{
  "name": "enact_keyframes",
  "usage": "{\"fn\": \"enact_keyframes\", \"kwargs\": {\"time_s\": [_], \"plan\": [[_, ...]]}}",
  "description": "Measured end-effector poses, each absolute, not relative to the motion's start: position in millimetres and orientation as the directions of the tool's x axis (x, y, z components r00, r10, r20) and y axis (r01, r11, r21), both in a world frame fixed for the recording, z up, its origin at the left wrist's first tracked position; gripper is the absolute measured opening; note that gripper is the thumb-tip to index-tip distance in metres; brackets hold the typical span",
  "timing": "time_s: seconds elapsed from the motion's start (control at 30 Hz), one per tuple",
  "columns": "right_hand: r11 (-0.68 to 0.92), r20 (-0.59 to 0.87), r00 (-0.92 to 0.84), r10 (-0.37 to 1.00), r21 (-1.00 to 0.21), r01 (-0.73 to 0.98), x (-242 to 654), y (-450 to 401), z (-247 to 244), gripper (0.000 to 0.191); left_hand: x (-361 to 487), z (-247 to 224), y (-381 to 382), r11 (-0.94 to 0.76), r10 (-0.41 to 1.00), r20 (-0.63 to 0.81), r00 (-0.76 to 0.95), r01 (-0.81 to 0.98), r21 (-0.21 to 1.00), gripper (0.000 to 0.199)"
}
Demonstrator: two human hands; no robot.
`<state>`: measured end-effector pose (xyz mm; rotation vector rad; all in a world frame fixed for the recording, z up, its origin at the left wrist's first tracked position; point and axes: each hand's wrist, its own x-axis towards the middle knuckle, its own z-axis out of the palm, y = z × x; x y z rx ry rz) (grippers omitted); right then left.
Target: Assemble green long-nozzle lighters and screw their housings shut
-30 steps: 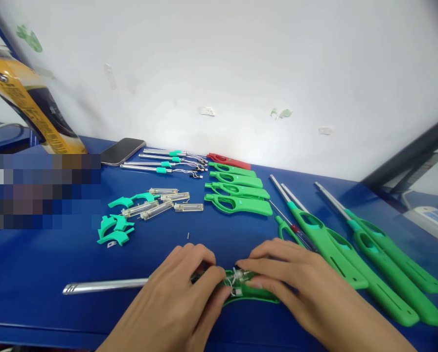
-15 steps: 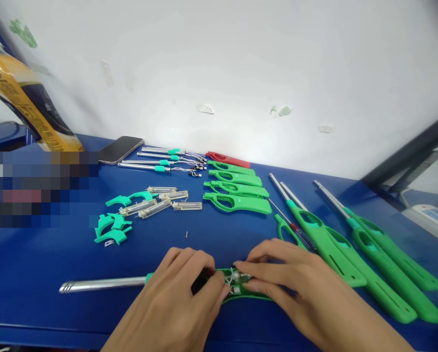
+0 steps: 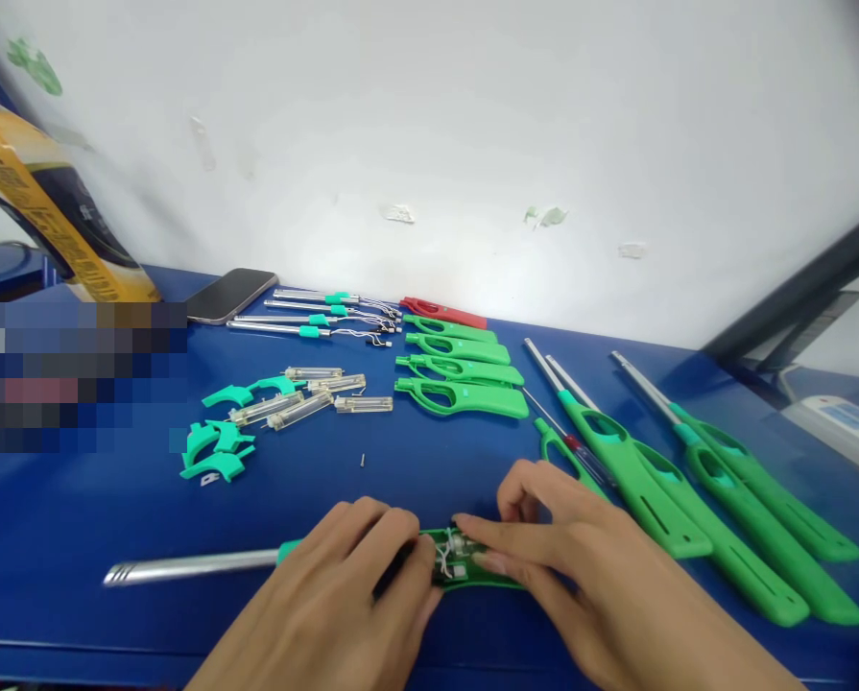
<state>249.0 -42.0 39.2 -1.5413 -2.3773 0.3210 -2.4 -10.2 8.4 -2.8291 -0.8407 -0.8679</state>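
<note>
Clock: centred on the open green shell, with 12 o'clock towards the wall.
Open green shell: on the blue table, hollow side up, between both hands; its metal tube points to 9 o'clock.
Left hand: curled over the shell's tube end, thumb and forefinger closed on it; the exact contact is hidden.
Right hand: thumb and forefinger pinch the clear part inside the shell.
White wires: bunched between the two hands' fingertips, beside a white connector; best tucked inside the rim so none gets trapped.
Pressure: light, even pushes on the clear part seem right, the left hand bracing the shell.
Tube angle: worth holding level, as a twist could tug the wires.
Loose screw: between 10 and 11 o'clock, easily knocked.
Screwdriver: between 1 and 2 o'clock, beside a long green lighter.
</note>
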Motion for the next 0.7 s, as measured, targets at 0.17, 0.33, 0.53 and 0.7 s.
{"fn": "enact_keyframes", "kwargs": {"time_s": [0.17, 0.33, 0.53, 0.7], "plan": [[0.426, 0.186, -0.384, 0.904, -0.357, 0.831, 248, -45, 44, 0.038, -9, 6, -11, -0.842, 0.491, 0.527, 0.694, 0.533, 0.084, 0.033], [0.505, 0.263, -0.445, 0.856, -0.245, 0.827, 252, -48, 44, 0.042, -14, 11, -8, -0.849, 0.500, 0.441, 0.746, 0.523, 0.079, 0.040], [0.318, 0.423, -0.207, 0.882, -0.211, 0.924, 287, -46, 55, 0.029, -12, 1, 4, -0.856, 0.498, 0.492, 0.714, 0.495, 0.148, 0.052], [-0.019, 0.325, 0.093, 0.941, -0.222, 0.975, 320, -45, 42, 0.034, -8, 7, 3, -0.865, 0.468, 0.515, 0.718, 0.492, 0.099, 0.041]]}}
